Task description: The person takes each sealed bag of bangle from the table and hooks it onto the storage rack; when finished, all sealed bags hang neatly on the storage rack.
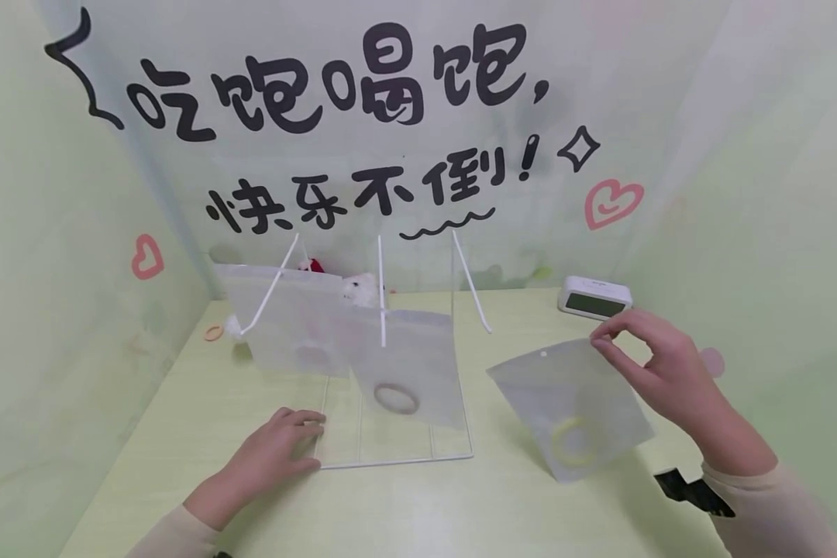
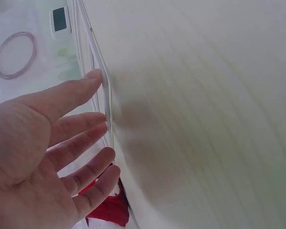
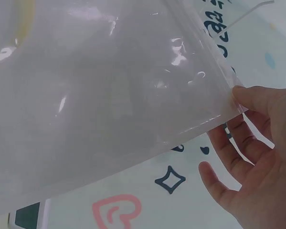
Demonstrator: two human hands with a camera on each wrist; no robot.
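Observation:
A white wire rack [image 1: 397, 463] with three prongs stands on the table. From its left prong hangs a frosted plastic bag [image 1: 272, 318]; the middle prong carries another frosted bag [image 1: 418, 349] with a pinkish ring [image 1: 377, 394] inside. My left hand [image 1: 272, 449] touches the left front corner of the rack's base, its fingers spread and fairly straight in the left wrist view. To the right of the rack, my right hand [image 1: 669, 372] pinches the upper right corner of a third frosted bag [image 1: 530, 395] between thumb and fingers. That bag hangs tilted, a yellow ring [image 1: 556, 443] showing through it.
A white digital clock [image 1: 595, 297] stands at the back right. Behind the rack sits a white plush toy [image 1: 361, 290] with something red beside it. An orange ring [image 1: 213, 333] lies at the far left. Printed cloth walls [image 1: 760, 194] enclose the table [image 1: 418, 511].

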